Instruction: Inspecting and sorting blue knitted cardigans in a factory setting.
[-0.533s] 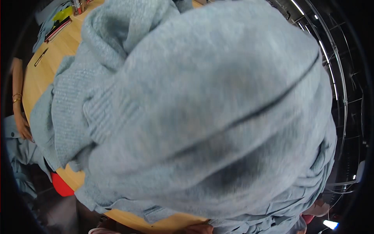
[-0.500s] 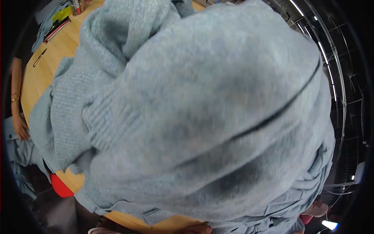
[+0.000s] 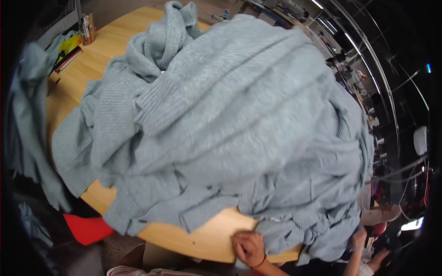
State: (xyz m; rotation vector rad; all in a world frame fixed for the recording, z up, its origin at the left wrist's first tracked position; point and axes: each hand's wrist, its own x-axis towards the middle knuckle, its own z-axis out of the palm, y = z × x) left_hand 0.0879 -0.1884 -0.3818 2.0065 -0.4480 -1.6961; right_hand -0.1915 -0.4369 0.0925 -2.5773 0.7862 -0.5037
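Note:
A large heap of grey-blue knit sweaters (image 3: 221, 115) covers most of the wooden table (image 3: 221, 234), with ribbed cuffs and folds showing; its broad middle is slightly blurred by motion. At the near table edge my left hand (image 3: 249, 248), a thin bracelet on its wrist, has its fingers curled in beside a crumpled part of the heap. A grey-blue patch shows under that hand, but what the fingers hold is hidden. Farther right, by the heap's lower right edge, is a bare hand (image 3: 359, 239) that seems to be my right hand; its fingers are too small and unclear to read.
At the far left of the table stand a pen holder (image 3: 86, 28), a yellow item (image 3: 69, 45) and a dark flat case (image 3: 69, 60). Grey-blue cloth (image 3: 30, 115) hangs at the left. Red material (image 3: 87, 227) juts below the table's edge. Another hand (image 3: 377, 260) shows at lower right.
The sweater that filled the view close up has dropped down and away onto the heap. My left hand shows more fully. A forearm at the left edge is gone from sight; hanging cloth shows there.

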